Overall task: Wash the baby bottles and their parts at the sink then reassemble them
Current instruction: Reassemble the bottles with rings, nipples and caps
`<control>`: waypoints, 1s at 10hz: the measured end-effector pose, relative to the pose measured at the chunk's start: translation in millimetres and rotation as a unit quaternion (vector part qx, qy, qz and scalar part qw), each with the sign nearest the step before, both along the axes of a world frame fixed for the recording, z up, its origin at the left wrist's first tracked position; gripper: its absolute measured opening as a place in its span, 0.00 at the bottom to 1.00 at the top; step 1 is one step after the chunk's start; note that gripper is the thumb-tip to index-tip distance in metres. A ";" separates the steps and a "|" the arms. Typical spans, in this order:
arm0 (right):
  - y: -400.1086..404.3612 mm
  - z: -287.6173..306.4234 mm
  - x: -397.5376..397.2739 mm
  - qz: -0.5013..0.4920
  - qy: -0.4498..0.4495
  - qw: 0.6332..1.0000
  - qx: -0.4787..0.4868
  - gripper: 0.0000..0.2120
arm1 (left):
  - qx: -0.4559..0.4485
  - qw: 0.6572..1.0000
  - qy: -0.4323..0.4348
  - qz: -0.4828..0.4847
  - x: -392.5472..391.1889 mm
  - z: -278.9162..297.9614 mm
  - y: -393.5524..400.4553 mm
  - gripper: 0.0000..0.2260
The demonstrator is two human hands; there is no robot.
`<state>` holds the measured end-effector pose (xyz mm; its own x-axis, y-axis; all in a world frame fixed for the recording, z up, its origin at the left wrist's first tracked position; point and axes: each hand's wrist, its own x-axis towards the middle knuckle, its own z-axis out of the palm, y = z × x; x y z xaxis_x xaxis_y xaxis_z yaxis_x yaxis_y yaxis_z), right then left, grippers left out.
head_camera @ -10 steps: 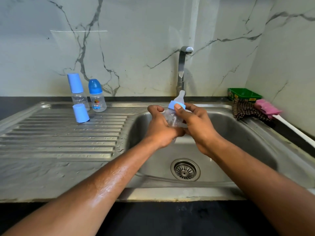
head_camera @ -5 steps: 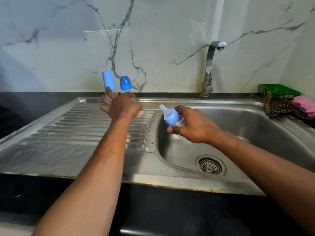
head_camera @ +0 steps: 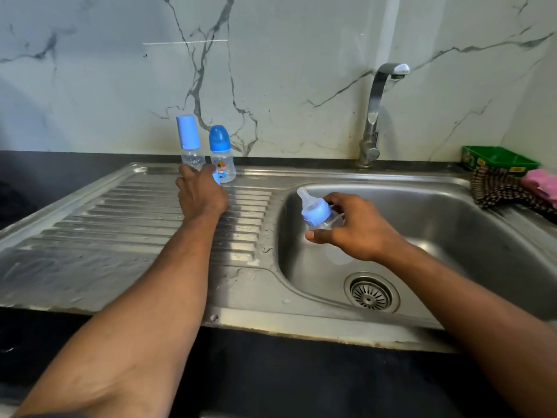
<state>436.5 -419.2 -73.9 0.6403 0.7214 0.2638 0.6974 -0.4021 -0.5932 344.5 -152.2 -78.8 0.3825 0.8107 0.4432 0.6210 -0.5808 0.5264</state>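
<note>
Both bare forearms reached forward from the bottom of the view. The left arm stretched far out, its hand palm-down with the fingers curled around a small blue cap that barely showed past the knuckles. The right arm angled in from the lower right, wrist bent, its hand gripping a clear bottle, thumb beneath it.

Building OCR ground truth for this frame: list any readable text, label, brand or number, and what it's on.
No text can be read in this frame.
Dark-blue-capped baby bottle: printed colour picture on the front, any lettering too small to read.
Green tray: yellow label patches on its front wall, print too blurred to read.
Light-blue-capped baby bottle: no markings visible.
Baby bottle held in the right hand: no print visible.
</note>
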 end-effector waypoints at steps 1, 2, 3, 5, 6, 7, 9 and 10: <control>-3.6 -0.9 1.8 -0.006 0.012 1.000 0.015 0.29 | 0.004 0.999 -0.036 -0.036 2.0 -0.3 -4.1 0.22; -4.4 -0.8 1.1 -0.008 0.028 0.999 0.025 0.28 | -0.001 0.994 -0.095 -0.058 3.1 -0.2 -11.9 0.17; -7.6 3.5 4.3 -0.005 0.039 0.998 0.039 0.27 | -0.045 0.968 -0.208 -0.130 12.4 11.6 -26.4 0.12; -26.1 23.1 23.7 -0.094 0.056 0.987 0.116 0.33 | -0.393 0.749 -0.392 -0.362 19.8 71.9 -93.9 0.06; -38.6 27.9 39.9 -0.127 0.072 0.982 0.120 0.31 | -0.479 0.615 -0.397 -0.485 14.8 74.7 -115.0 0.08; -54.6 27.7 52.7 -0.153 0.074 0.981 0.098 0.31 | -0.262 0.790 -0.064 -0.551 25.6 41.3 -121.2 0.20; -82.1 11.7 64.5 -0.157 0.072 0.983 0.059 0.24 | 0.037 0.868 0.064 -0.491 54.6 20.2 -139.8 0.21; -80.9 6.8 61.6 -0.131 0.070 0.988 0.049 0.31 | -0.069 0.897 -0.118 -0.421 54.2 15.7 -144.0 0.10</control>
<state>498.1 -500.1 -67.1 0.8370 0.5014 0.2191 0.4849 -0.4941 -0.7217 398.7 -296.3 -63.0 0.7942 0.3315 0.5093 -0.1453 -0.7102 0.6889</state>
